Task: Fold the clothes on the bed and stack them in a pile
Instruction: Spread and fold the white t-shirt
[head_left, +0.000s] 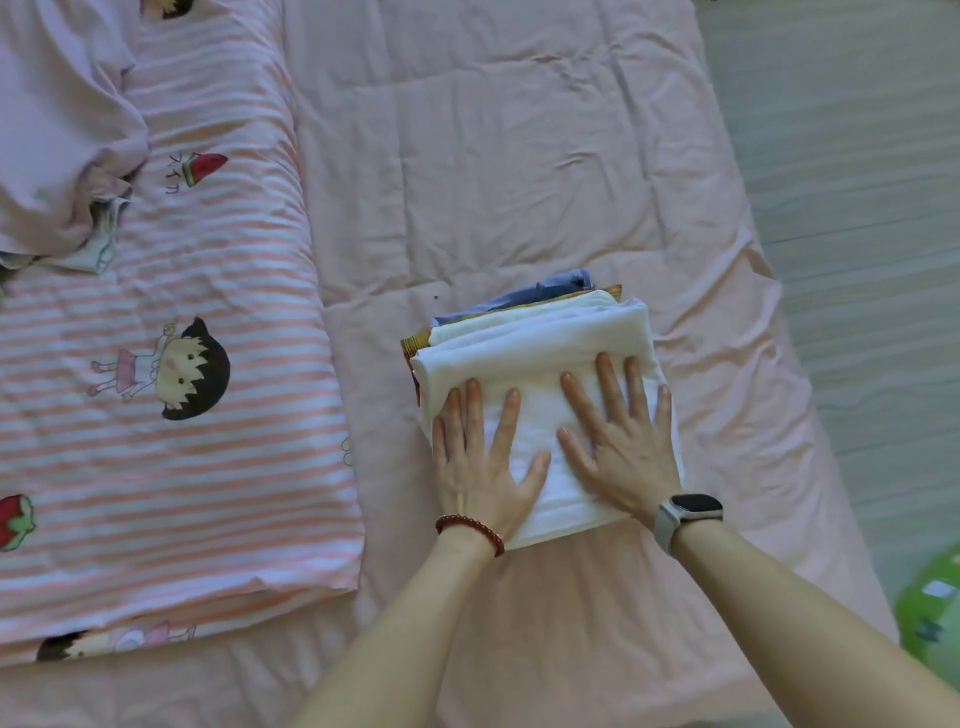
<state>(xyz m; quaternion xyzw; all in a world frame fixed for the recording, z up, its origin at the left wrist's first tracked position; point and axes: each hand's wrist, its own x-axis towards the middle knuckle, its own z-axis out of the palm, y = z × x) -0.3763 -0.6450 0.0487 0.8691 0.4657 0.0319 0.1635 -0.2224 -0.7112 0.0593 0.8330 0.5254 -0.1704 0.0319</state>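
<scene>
Neither grip holds anything: the left hand (480, 467) and right hand (621, 447) lie flat, fingers spread, pressing the white folded garment (540, 338). It tops a pile (524, 301) of folded clothes on the pink bed (467, 156), beside a striped cartoon quilt (182, 415).

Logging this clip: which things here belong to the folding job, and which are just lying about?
Job: white garment atop the pile, left hand and right hand flat on it; lilac garment, unfolded.
Lying about: striped quilt, green ball.
</scene>
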